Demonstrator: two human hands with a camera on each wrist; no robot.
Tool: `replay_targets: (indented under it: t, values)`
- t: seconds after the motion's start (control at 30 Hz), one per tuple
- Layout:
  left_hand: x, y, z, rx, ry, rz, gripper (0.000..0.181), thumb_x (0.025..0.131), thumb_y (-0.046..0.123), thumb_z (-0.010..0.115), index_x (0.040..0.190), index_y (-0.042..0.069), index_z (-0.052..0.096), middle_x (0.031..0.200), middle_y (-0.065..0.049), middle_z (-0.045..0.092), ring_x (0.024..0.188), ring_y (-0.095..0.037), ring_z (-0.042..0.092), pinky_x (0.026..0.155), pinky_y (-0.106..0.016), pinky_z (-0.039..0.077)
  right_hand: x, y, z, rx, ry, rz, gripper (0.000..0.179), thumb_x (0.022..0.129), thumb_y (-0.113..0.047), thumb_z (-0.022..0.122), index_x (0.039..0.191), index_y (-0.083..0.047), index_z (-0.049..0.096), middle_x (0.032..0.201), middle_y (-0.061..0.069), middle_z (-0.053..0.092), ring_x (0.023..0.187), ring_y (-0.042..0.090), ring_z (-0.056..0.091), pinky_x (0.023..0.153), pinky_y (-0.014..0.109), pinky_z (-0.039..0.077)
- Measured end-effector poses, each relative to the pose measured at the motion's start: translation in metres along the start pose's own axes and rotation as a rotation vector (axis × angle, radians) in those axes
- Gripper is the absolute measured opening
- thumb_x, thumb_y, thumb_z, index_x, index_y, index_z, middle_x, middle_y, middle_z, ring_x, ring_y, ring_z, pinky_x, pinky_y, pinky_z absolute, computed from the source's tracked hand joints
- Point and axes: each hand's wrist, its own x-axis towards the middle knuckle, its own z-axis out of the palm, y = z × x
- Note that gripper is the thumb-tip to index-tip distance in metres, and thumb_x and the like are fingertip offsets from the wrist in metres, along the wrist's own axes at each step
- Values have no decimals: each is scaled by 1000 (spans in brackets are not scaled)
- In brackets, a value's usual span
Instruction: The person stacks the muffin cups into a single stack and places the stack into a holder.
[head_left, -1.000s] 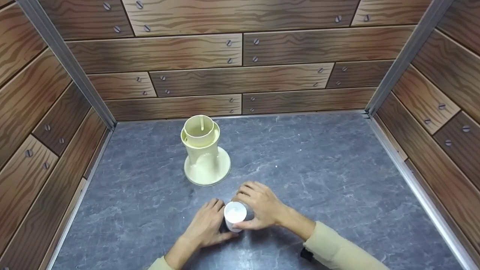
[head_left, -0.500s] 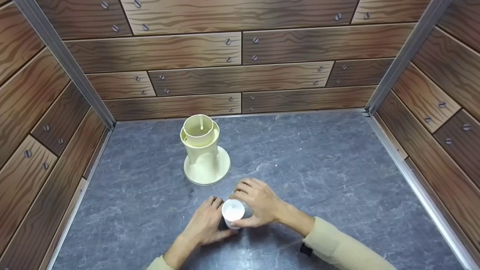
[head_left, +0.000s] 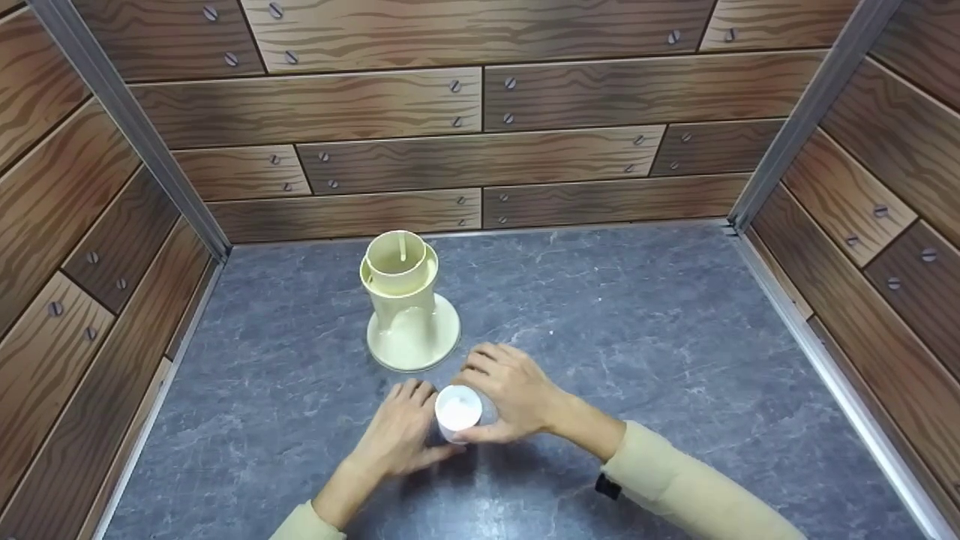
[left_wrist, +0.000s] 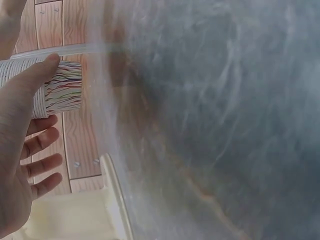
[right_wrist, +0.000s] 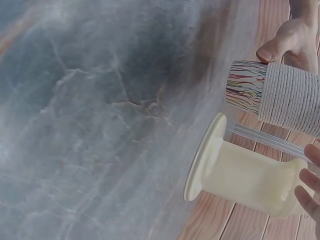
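Note:
A stack of nested white paper cups stands between my two hands, its top opening facing up in the head view. The lowest paper cup shows thin coloured wavy lines, and the rims above it form tight white ridges. My left hand holds the stack from the left, with its thumb across the side in the left wrist view. My right hand grips it from the right, thumb on the near side and fingers on the far side. Whether the stack touches the table is hard to tell.
Beyond the hands stands a pale yellow plastic stand with a round base and a ring-shaped double-walled top. The dark grey marbled table is bounded by wood-patterned walls and metal rails.
Both hands have shifted slightly away and to the left with the paper cup stack, closer to the yellow stand. The yellow stand has stayed in place.

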Motion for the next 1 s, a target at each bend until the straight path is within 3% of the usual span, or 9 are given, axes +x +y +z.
replay_targets:
  t: [0.5,0.8,1.0]
  values:
    - [17,-22,-25,85,48,14,79,65,65,90,115,9,67,108,-5,68,105,-27,63,92,-40,54,30,9,-16,-47,32,-18,63,76,-74,76,113,-23,73,107,-4,71,104,16,64,83,30,55]
    - [31,-33,-41,65,76,2,75,77,69,81,116,7,68,110,-9,71,105,-28,65,94,-42,56,48,15,-25,-68,76,-28,64,76,-72,77,111,-19,73,104,-1,71,101,17,65,81,30,55]
    - [39,-43,-49,67,90,-20,76,76,68,83,118,8,66,110,-8,69,104,-27,63,95,-43,55,60,20,-31,-81,116,-6,67,75,-72,79,111,-16,74,103,0,72,99,18,65,77,29,54]
